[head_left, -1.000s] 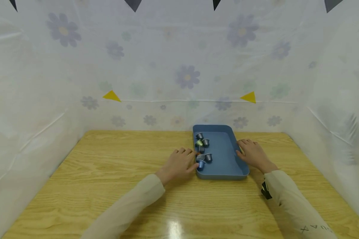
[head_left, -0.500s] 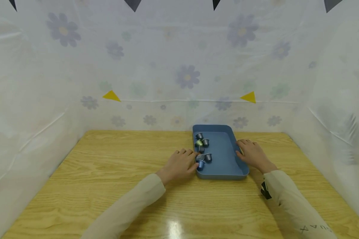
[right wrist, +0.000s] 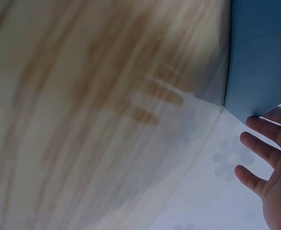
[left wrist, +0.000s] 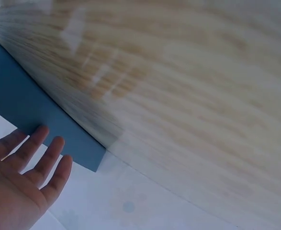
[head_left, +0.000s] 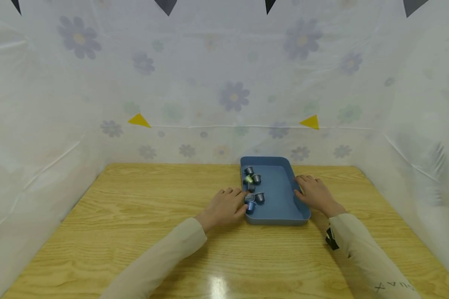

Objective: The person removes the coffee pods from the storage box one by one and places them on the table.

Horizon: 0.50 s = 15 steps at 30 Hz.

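Observation:
A blue rectangular tray [head_left: 278, 182] lies on the wooden table, right of the middle. Several coffee capsules lie along its left wall: dark ones [head_left: 260, 197], a green one [head_left: 248, 179] and a blue one [head_left: 250, 206]. My left hand [head_left: 224, 207] touches the left wall near the front, its fingertips at the rim. On the opposite side, my right hand [head_left: 316, 193] rests against the right wall. Both wrist views show loosely extended fingers at the tray's outer wall [left wrist: 39, 103]; the right wrist view shows that wall [right wrist: 260, 52] too. Neither thumb shows fully there.
The wooden table [head_left: 153, 191] extends left of the tray and in front of it. A white flowered sheet [head_left: 194, 91] hangs behind the table, close to the tray's far end. Pale sheets enclose both sides. Yellow triangles [head_left: 139, 120] mark the back sheet.

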Each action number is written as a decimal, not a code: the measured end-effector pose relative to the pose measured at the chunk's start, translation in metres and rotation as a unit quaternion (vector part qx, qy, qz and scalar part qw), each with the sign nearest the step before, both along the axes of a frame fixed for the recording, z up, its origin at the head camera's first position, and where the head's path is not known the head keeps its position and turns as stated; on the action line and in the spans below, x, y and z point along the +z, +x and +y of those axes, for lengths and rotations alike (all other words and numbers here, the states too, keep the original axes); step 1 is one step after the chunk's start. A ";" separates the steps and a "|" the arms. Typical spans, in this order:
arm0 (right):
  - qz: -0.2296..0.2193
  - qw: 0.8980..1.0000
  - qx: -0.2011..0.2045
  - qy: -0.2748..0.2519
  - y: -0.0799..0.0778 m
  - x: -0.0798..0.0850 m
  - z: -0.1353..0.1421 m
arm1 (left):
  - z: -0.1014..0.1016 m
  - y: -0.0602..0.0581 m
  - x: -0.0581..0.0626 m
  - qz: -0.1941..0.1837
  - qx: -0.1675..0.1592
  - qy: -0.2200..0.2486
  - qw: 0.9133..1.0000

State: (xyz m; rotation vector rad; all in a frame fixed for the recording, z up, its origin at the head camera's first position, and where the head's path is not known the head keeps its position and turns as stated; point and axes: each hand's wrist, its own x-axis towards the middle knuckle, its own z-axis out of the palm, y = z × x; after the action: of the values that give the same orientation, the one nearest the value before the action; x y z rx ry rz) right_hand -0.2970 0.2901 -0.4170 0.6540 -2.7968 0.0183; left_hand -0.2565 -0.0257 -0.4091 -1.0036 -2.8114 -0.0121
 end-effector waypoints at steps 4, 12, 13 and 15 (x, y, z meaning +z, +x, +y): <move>-0.009 1.000 -0.004 0.002 0.001 0.002 -0.002 | -0.002 -0.001 -0.002 0.004 -0.004 0.005 1.000; -0.006 1.000 -0.008 0.004 0.003 0.002 -0.005 | -0.005 -0.002 -0.005 0.017 -0.011 0.012 1.000; -0.008 1.000 -0.009 0.003 0.003 0.002 -0.005 | -0.006 -0.002 -0.005 0.016 -0.012 0.014 1.000; -0.013 1.000 -0.009 -0.001 0.005 0.003 -0.007 | -0.007 -0.002 -0.005 0.012 -0.012 0.018 1.000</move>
State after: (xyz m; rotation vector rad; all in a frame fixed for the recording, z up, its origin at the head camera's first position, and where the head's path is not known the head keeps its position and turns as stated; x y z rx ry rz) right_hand -0.2923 0.2832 -0.4141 0.6322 -2.8265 0.0274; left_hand -0.2584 -0.0328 -0.4142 -1.0229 -2.7674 -0.0535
